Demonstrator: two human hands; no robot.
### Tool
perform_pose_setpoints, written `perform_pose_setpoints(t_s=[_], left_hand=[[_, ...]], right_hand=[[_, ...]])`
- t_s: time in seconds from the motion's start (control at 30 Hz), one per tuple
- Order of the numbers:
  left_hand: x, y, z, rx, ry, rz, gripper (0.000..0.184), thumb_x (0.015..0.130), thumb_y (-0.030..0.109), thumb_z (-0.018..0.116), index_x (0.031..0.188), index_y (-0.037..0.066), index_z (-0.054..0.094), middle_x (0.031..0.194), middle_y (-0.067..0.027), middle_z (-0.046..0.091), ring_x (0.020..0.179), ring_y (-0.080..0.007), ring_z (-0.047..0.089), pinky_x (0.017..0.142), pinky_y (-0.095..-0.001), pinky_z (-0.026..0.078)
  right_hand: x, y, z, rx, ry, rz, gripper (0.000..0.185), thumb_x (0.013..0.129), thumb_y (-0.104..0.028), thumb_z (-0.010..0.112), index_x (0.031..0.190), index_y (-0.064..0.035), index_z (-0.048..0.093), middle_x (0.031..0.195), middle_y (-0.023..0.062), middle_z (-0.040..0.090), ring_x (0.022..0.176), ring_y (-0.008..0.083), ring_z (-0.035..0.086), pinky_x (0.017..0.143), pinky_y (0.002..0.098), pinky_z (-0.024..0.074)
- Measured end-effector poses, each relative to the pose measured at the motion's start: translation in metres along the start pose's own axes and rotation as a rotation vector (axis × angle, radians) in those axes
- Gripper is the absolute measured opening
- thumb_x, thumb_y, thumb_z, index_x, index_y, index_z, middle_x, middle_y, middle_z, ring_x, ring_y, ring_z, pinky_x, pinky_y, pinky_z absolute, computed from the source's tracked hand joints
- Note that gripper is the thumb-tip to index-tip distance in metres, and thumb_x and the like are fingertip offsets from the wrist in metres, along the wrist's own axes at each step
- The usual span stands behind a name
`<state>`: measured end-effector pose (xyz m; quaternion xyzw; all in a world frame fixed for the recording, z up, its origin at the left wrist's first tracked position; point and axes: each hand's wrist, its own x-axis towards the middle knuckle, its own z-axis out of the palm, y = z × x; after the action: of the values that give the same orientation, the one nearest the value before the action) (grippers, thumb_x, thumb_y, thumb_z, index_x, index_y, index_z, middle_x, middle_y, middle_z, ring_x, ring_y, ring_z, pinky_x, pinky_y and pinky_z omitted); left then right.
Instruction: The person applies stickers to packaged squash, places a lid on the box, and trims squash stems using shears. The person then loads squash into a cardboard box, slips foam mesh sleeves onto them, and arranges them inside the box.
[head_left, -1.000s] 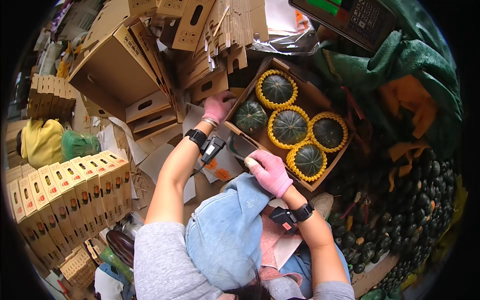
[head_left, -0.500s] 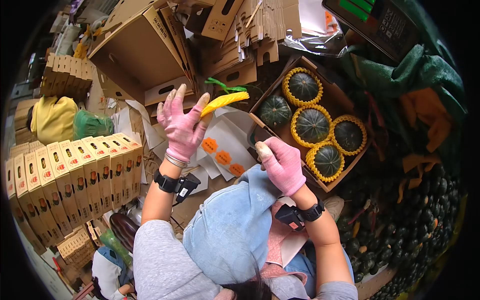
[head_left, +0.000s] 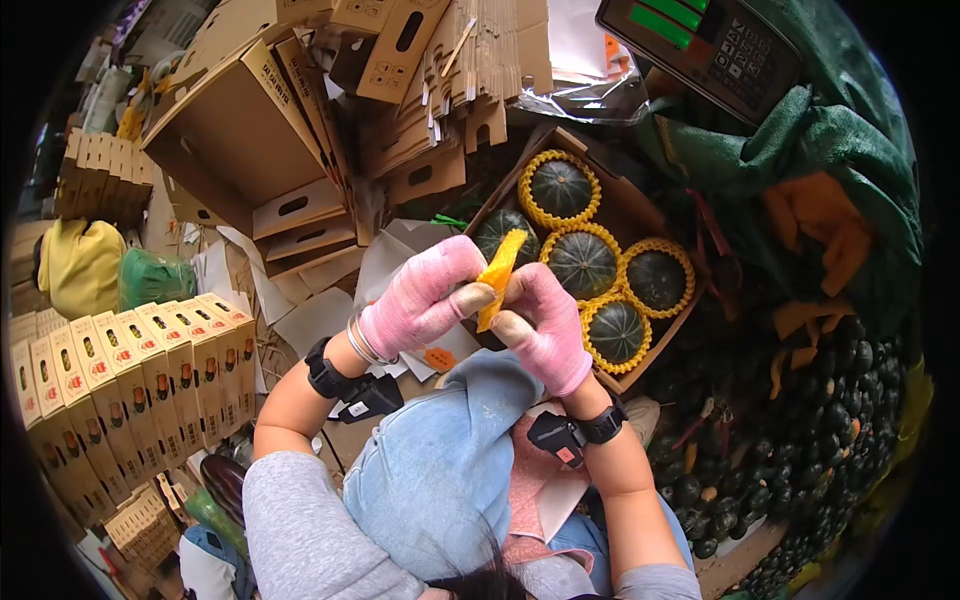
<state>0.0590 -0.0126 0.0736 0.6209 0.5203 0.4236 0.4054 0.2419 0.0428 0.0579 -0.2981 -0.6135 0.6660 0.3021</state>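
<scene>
My left hand, in a pink glove, is closed round a flattened yellow foam net sleeve, its thumb pressed on it. My right hand, gloved the same way, pinches the sleeve's other side; its fingertips are partly hidden. Both hands are over the near-left edge of an open cardboard box. In the box lie several dark green squashes wearing yellow foam nets. One bare squash sits at the box's left side, partly behind the sleeve.
Flattened cartons are stacked beyond an open empty carton. A digital scale stands at the upper right by a green sack. Many loose squashes cover the right side. Printed boxes stand in a row at left.
My left hand has brought the foam sleeve right and down to my right hand, which has moved slightly left and now grips it too. The view has shifted a little.
</scene>
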Motion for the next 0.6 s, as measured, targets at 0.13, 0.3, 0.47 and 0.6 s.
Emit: perform_pose_setpoints(t_s=[0.13,0.3,0.47,0.6], left_hand=[[0.005,-0.002,0.007,-0.102,0.012,0.097,0.021,0.092,0.023,0.056,0.086,0.004,0.054,0.081,-0.008,0.048,0.075,-0.0236,0.046,0.069,-0.0308,0.041],[0.006,0.003,0.008,-0.053,0.03,0.084,0.015,0.084,0.015,0.063,0.084,0.003,0.053,0.082,-0.0098,0.05,0.073,-0.0265,0.049,0.066,-0.0343,0.043],[0.013,0.003,0.01,0.298,0.034,0.316,0.026,0.067,-0.003,0.068,0.083,0.004,0.05,0.085,-0.0118,0.053,0.074,-0.0322,0.055,0.067,-0.0373,0.049],[0.008,0.007,0.022,-0.223,0.152,-0.295,0.028,0.077,0.002,0.064,0.104,0.003,0.055,0.096,-0.0075,0.058,0.081,-0.0213,0.059,0.076,-0.0319,0.05]], right_hand=[[0.001,-0.001,-0.002,0.008,-0.037,0.098,0.027,0.079,-0.026,0.074,0.085,-0.0034,0.059,0.075,0.0019,0.057,0.067,0.0074,0.051,0.063,0.0237,0.0451],[0.002,-0.002,-0.009,0.244,-0.071,0.097,0.023,0.08,-0.022,0.073,0.079,-0.0028,0.06,0.067,0.003,0.057,0.06,0.0062,0.049,0.056,0.023,0.0431],[0.007,-0.004,-0.005,-0.462,0.309,-0.256,0.038,0.066,0.006,0.063,0.101,-0.003,0.05,0.098,0.0169,0.056,0.086,0.0361,0.058,0.075,0.0393,0.0497],[0.008,-0.002,0.001,-0.468,0.349,-0.287,0.035,0.069,0.008,0.056,0.102,-0.0022,0.055,0.092,0.0178,0.056,0.084,0.0354,0.059,0.074,0.0376,0.0496]])
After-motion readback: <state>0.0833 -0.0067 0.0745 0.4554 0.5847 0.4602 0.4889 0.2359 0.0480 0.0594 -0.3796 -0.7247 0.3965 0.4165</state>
